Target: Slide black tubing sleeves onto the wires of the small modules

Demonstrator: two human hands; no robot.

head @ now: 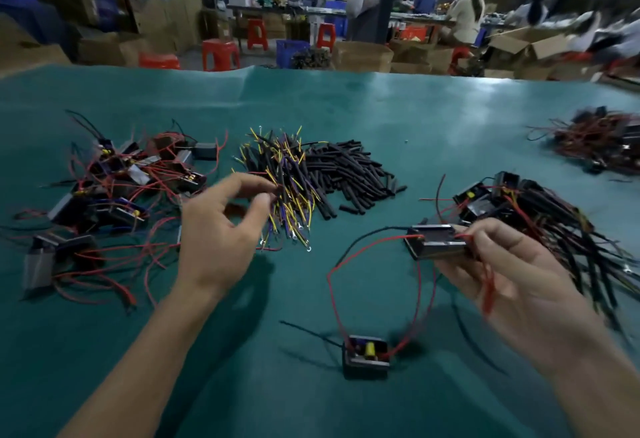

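module (438,242) gripped in right hand (512,271) fingers — left hand (221,229) pinching at sleeve pile (291,181)

Teal table (415,119) with module (366,355), sleeves (349,174).

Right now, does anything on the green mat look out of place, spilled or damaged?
Nothing looks damaged. One small module lies alone near the front edge of the green mat, apart from the heaps; its red wire arcs up toward the module held in the right hand. The left hand reaches into the sleeved-wire pile.
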